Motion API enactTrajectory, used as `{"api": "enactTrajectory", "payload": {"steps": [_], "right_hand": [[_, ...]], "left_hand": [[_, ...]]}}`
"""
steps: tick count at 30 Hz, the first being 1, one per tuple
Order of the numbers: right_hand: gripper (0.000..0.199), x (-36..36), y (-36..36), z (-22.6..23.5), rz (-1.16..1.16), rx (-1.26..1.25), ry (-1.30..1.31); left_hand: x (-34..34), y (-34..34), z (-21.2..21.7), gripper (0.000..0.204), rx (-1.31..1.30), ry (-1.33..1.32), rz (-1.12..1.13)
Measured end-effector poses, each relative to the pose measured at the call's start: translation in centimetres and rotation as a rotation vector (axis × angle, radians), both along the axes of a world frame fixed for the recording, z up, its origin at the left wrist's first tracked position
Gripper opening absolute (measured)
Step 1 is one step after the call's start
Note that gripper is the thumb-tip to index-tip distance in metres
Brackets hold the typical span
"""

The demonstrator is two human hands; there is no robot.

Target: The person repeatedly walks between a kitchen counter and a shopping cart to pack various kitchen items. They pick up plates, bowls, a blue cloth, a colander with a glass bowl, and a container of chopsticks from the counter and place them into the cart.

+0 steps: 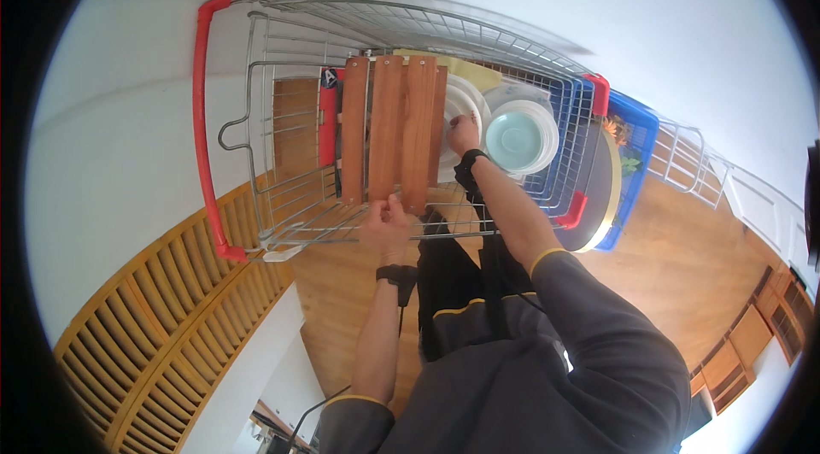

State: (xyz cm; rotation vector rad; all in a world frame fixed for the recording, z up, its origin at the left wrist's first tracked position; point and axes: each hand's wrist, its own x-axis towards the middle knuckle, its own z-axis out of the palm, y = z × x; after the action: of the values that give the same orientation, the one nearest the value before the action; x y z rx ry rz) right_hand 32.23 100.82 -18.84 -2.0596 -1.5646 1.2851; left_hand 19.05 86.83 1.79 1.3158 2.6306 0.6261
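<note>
Lying across the middle of the frame, the brown slatted wooden piece (pixel 386 129) sits within the wire cart (pixel 342 240), its slats running up and down. I see my left hand (pixel 384 228) at its lower end, fingers curled and bunched against the wood; I cannot tell whether that grip really holds it. That forearm rises almost straight from the lower edge, a black wristband (pixel 395 275) around the wrist.

My right hand (pixel 464 134) comes up from the lower right, slanting toward centre, fingers bent at the white plates (pixel 466 99) just right of the slats; from here I cannot tell if this grip has closed on one. Right beside it, a pale green dish (pixel 515 140) rests on another white stack.

Left of the slats, a red item (pixel 327 123) bears a pale printed mark on a dark patch near its top. Farther out, the red handle (pixel 202 112) curves down the left, and a blue crate (pixel 642 134) stands at the right.
</note>
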Motion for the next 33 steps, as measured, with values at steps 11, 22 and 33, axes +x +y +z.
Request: {"api": "enactTrajectory", "payload": {"steps": [11,22,33], "right_hand": [[0.023,-0.2,1.0,2.4,0.083,-0.211,-0.118],[0.021,0.4,0.8,3.2,0.058,-0.104,-0.207],[0.046,11.9,-0.1,9.3,0.431,0.315,-0.411]], "left_hand": [[-0.1,0.2,0.7,0.03,-0.098,0.007,-0.012],[0.1,0.3,1.0,0.03,-0.071,-0.001,-0.055],[-0.1,0.2,0.8,0.03,-0.028,-0.033,-0.043]]}}
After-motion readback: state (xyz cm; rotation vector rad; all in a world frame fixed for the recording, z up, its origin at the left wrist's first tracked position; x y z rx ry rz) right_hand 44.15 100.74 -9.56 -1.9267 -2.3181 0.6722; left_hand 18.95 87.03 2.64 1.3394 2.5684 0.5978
